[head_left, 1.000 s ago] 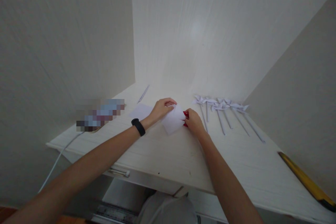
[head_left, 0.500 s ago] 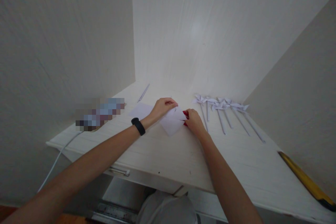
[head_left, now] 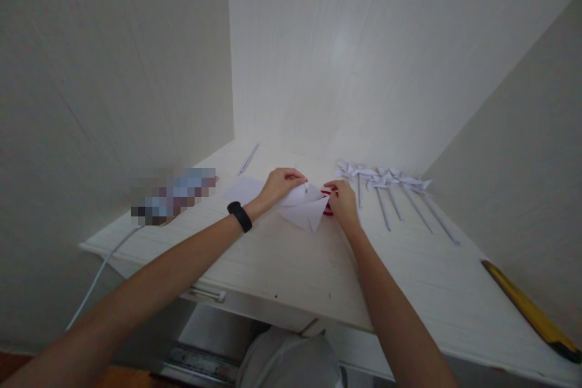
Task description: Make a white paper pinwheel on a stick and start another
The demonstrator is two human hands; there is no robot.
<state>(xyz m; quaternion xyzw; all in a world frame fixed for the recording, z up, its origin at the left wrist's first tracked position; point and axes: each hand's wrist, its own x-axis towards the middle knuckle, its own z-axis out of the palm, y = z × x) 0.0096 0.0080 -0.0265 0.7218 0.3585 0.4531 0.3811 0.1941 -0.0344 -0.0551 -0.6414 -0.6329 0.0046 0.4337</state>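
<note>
A white square of paper [head_left: 302,212] with cut slits lies at a tilt between my two hands, its flaps partly lifted. My left hand [head_left: 282,187], with a black band on its wrist, pinches the upper left part of this paper. On the right, my right hand [head_left: 344,201] curls around red-handled scissors [head_left: 328,212]; the blades are hidden. Its index finger reaches out over the paper's right corner, and the thumb is close to that corner. Whether the thumb presses on the paper is too blurred to say. Another white sheet [head_left: 243,190] lies flat left of my left hand.
Several paper pinwheels [head_left: 386,180] with rolled paper sticks lie in a row at the right back of the white table [head_left: 254,267]. Thin paper sticks [head_left: 249,159] rest at back left. A blurred object [head_left: 177,194] with a cable is at left, a yellow-handled tool [head_left: 527,309] at right.
The paper between my hands has turned, and its near corner has swung to the right. My right hand has shifted slightly right, with the scissors no longer pointing into the paper's slit.
</note>
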